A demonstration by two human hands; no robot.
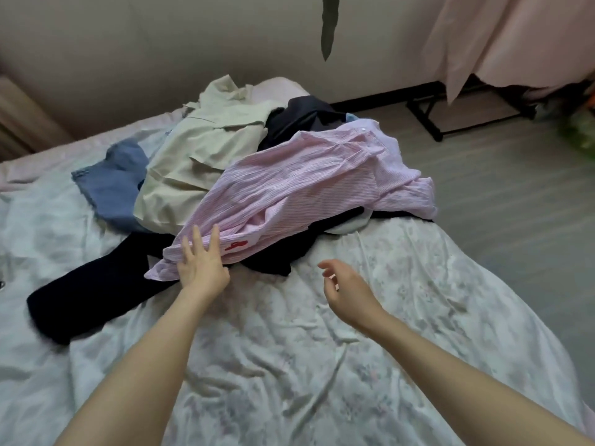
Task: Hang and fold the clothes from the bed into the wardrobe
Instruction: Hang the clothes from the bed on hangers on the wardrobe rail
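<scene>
- navy garment (96, 294): lies flat to the left of the pink striped shirt (299, 188), one end tucked beneath it; probably tossed down unsorted.
- blue garment (111, 185): left of and behind the pink striped shirt, partly under the cream garment (199, 156).
- cream garment: heaped just behind and left of the pink striped shirt, crumpled, awaiting hanging or folding.
- left hand (201, 263): fingers straight and spread wide, resting on the near hem of the pink striped shirt; it holds nothing, and seems placed to gather or pin the cloth.
- pink striped shirt: topmost in the heap on the bed (289, 365), draped over dark clothes (299, 120); being uppermost, it is the likely first pick.
- right hand (346, 286): hovers over the bed just right of the shirt's hem, fingers loosely curled, empty, apparently poised to take the cloth.
- black rack (431, 123): on the floor well right of and behind the shirt. the wardrobe cannot be identified.
</scene>
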